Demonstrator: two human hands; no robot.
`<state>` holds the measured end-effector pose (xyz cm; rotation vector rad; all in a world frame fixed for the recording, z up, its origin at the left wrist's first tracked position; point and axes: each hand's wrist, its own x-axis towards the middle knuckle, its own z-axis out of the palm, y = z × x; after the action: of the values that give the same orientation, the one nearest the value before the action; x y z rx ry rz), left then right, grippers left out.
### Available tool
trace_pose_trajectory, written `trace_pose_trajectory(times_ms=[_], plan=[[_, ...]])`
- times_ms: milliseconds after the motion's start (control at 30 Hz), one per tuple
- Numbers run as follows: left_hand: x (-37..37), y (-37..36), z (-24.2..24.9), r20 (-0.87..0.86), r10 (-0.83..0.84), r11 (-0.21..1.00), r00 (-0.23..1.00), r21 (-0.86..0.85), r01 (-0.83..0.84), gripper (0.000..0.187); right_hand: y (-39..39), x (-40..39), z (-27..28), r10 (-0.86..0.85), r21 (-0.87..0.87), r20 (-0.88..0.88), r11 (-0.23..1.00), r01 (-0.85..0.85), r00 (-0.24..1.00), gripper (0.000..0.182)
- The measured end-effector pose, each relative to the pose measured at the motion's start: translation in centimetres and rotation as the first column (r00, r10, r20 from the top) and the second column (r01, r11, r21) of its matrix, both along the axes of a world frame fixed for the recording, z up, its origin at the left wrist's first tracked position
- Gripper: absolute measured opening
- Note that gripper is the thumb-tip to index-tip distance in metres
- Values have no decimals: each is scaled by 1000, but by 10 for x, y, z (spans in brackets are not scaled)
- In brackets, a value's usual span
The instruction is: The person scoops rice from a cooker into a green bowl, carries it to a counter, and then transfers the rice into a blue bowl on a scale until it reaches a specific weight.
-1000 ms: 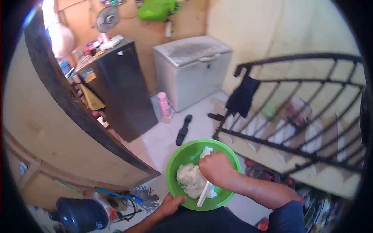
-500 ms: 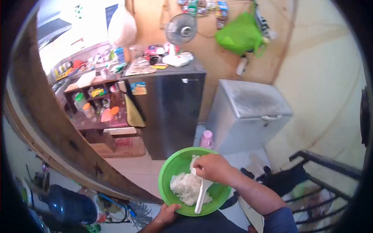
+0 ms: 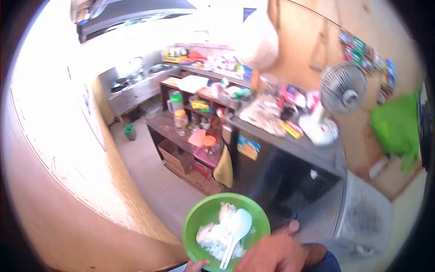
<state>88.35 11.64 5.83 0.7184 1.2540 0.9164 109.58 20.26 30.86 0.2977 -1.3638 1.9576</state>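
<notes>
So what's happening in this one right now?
A person's left hand holds the rim of a green bowl with what looks like cooked rice in it. A white paddle rests on the rice. The right hand, blurred, is off the paddle, beside the bowl's right side.

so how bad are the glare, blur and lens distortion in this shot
Head view: glare burns much of the upper left to white; the right hand looks soft, probably from motion; the rice is pale, with little grain detail; fisheye distortion bows edges near the sides, and the corners go black.
</notes>
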Motion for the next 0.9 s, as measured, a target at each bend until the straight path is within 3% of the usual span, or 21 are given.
trace_pose_trajectory(times_ms=[33, 100, 133, 200, 333, 400, 467, 500, 533, 567, 600, 633, 667, 733, 800, 900], plan=[[7, 7, -2, 6, 64, 998, 998, -2, -64, 37, 25, 0, 4, 49, 16, 10, 999, -49, 999, 14], [17, 19, -3, 5, 187, 982, 982, -18, -187, 35, 69, -6, 4, 318, 198, -70, 933, -300, 945, 13], [20, 26, -1, 8, 246, 969, 969, -26, -245, 34, 88, -16, 3, 363, 192, -62, 918, -345, 930, 13], [21, 35, -4, 10, 357, 933, 934, -39, -357, 33, 125, -42, 5, 533, 269, -269, 842, -468, 802, 14], [13, 50, -13, 12, 541, 840, 841, -51, -540, 30, 215, -92, 16, 747, 332, -143, 654, -680, 649, 16], [2, 58, -21, 3, 612, 790, 791, -47, -612, 29, 252, -131, -8, 627, 347, -129, 754, -557, 768, 19], [-12, 70, -24, -37, 650, 757, 759, -45, -651, 28, 281, -164, -8, 327, 446, 186, 812, -376, 926, 21], [-21, 85, 0, -163, 614, 767, 773, -110, -632, 32, 286, -188, -2, 196, 523, 352, 770, -366, 915, 20], [-26, 89, -4, -165, 617, 761, 770, -125, -637, 32, 287, -213, 3, 44, 592, 490, 717, -369, 871, 20], [-37, 95, -14, -86, 709, 695, 700, -87, -714, 34, 289, -238, 4, 48, 589, 488, 719, -370, 871, 20], [-51, 104, -21, -3, 783, 621, 621, -48, -783, 35, 295, -264, 4, 34, 676, 479, 623, -393, 877, 23], [-62, 113, -23, -8, 783, 621, 622, -45, -783, 35, 303, -289, 3, 23, 748, 471, 520, -413, 882, 26], [-70, 118, -24, -26, 804, 593, 594, -23, -805, 36, 311, -312, 0, 28, 742, 473, 527, -415, 881, 26], [-83, 122, -16, -61, 828, 556, 557, -36, -830, 37, 329, -352, -5, 45, 812, 314, 504, -293, 948, 36], [-108, 138, -3, -277, 771, 589, 573, -32, -808, 38, 353, -384, 8, 38, 832, 342, 453, -322, 939, 43], [-143, 182, 16, -290, 819, 477, 495, -135, -868, 38, 393, -425, 21, 35, 806, 452, 413, -425, 891, 47]])
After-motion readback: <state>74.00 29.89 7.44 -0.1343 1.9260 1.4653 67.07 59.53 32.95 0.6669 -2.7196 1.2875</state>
